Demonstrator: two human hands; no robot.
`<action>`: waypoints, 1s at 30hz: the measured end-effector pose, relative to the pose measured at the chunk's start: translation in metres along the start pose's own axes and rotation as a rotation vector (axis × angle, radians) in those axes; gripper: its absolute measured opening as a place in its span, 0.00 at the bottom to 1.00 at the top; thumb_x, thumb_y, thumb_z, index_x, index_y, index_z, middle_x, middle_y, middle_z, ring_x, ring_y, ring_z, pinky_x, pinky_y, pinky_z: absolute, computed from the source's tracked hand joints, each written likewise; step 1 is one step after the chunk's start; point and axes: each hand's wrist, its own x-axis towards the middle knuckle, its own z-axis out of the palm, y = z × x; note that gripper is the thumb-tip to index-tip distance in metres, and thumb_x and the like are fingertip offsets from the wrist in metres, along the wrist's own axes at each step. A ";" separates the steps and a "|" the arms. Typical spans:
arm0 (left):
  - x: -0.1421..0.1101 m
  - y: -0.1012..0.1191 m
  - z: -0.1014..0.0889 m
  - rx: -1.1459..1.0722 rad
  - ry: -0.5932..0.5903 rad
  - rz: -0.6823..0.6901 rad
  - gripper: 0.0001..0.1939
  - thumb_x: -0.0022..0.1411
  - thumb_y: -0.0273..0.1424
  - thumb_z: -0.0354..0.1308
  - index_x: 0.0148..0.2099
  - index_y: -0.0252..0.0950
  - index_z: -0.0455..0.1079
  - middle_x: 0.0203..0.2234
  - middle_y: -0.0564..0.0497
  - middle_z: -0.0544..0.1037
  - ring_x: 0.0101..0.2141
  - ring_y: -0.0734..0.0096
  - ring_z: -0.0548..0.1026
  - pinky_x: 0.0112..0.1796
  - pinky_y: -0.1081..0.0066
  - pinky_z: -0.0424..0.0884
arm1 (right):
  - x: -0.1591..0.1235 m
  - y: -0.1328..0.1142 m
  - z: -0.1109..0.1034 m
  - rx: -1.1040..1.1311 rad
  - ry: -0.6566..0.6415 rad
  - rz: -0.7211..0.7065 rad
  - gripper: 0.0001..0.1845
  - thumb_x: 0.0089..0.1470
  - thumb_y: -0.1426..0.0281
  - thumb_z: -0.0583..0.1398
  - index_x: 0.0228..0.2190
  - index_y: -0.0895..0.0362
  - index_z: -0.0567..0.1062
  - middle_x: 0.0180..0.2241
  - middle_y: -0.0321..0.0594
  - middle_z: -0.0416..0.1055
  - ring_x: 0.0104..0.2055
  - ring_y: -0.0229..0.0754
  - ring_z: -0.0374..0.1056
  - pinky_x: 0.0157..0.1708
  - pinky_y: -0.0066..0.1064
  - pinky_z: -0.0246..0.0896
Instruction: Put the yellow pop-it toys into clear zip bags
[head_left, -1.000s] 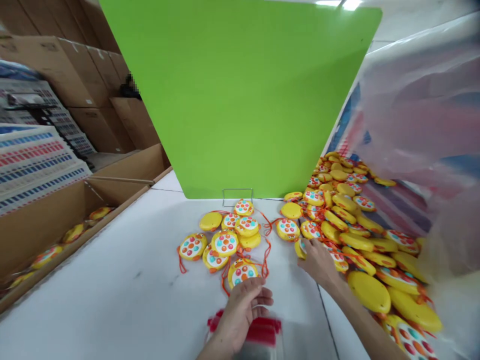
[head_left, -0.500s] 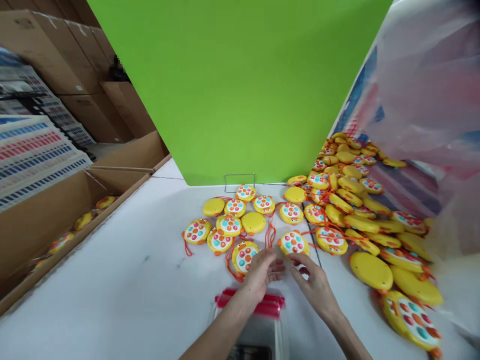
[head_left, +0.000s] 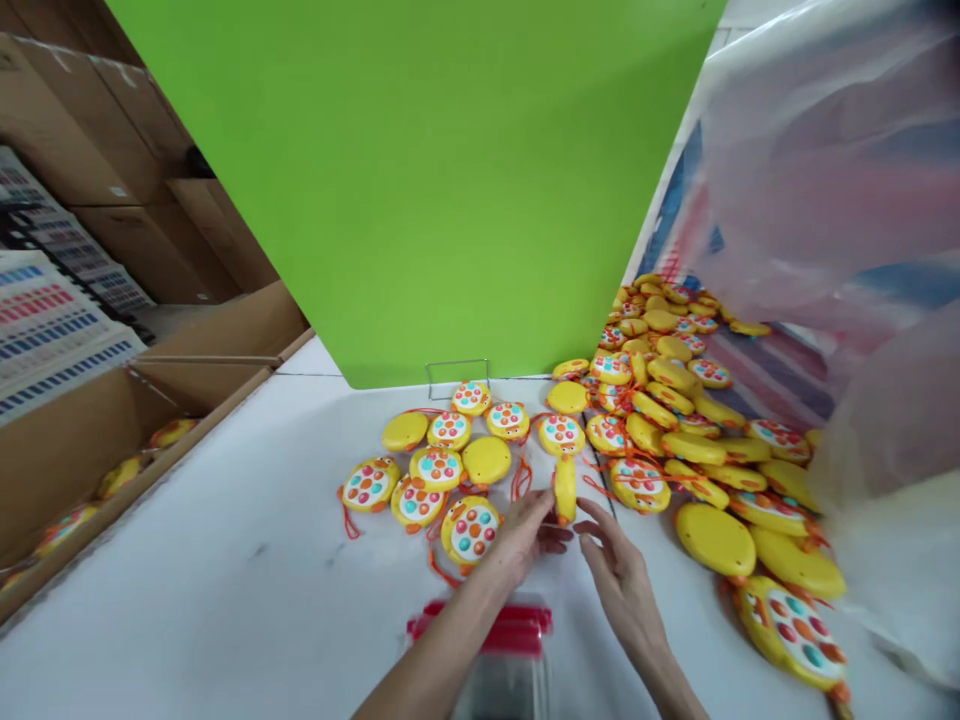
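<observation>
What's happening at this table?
A person's left hand holds a yellow toy on edge; the right hand is at its other side, fingers apart. A loose group of similar toys lies just beyond, with a larger pile to the right. Red-topped clear bags lie nearest the person, and a box at left holds more toys.

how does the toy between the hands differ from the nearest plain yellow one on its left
The toy between the hands is turned edge-on, while the plain yellow toy lies flat. The toy between the hands shows its narrow rim, the plain yellow toy its broad undotted side. The left hand touches the toy between the hands; neither touches the plain yellow toy. Both are yellow.
</observation>
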 end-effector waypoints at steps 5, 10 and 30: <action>-0.006 -0.006 -0.005 -0.050 0.033 0.028 0.19 0.47 0.42 0.61 0.38 0.35 0.65 0.24 0.51 0.73 0.25 0.69 0.73 0.26 0.72 0.66 | -0.010 0.000 0.010 0.090 -0.033 0.054 0.25 0.52 0.61 0.56 0.50 0.56 0.64 0.50 0.49 0.65 0.45 0.46 0.67 0.39 0.35 0.67; -0.002 -0.013 -0.005 0.005 0.091 0.109 0.14 0.48 0.37 0.60 0.35 0.35 0.66 0.23 0.53 0.72 0.24 0.71 0.71 0.25 0.73 0.65 | -0.010 0.007 0.013 0.093 -0.007 0.104 0.28 0.52 0.60 0.58 0.52 0.58 0.61 0.49 0.50 0.65 0.43 0.45 0.68 0.35 0.33 0.68; -0.076 0.024 -0.003 0.506 -0.050 0.414 0.21 0.50 0.29 0.63 0.48 0.36 0.66 0.42 0.46 0.70 0.41 0.63 0.70 0.38 0.70 0.70 | -0.044 -0.014 -0.012 0.323 0.120 0.166 0.25 0.49 0.60 0.62 0.48 0.56 0.67 0.44 0.44 0.72 0.39 0.46 0.71 0.35 0.31 0.69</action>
